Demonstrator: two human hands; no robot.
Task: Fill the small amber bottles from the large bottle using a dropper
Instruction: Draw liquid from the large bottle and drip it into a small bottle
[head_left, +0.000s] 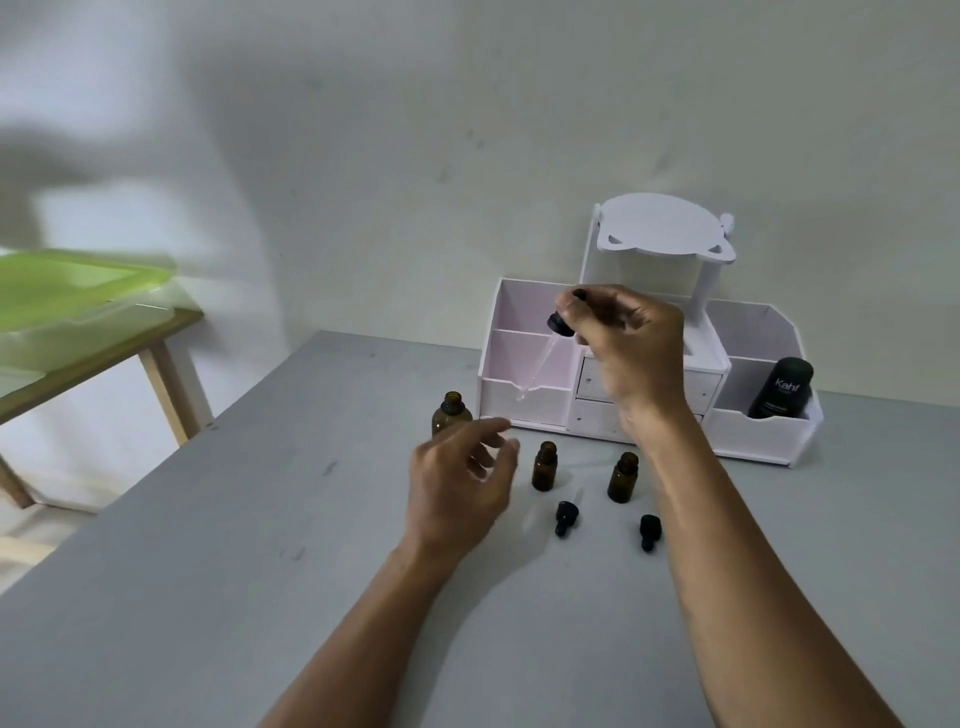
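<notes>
- Two bare forearms reach up from the bottom of the frame over a grey table.
- Two black dropper caps lie on their sides at centre frame, a little apart.
- Just behind them two small amber bottles stand upright and uncapped, one behind each cap.
- The left hand hovers left of the small bottles, fingers loosely spread, holding nothing.
- The large amber bottle stands open-necked behind that hand, its lower part hidden by the fingers.
- The right hand, raised above the bottles, pinches the black bulb of a dropper. Its glass pipette slants down and left, the tip in the air, above and to the right of the large bottle's mouth.
- A white desk organiser sits against the wall, with a black bottle marked "Kahf" in its right-hand compartment.
- At upper left, a green-lidded plastic box rests on a wooden side table.
</notes>
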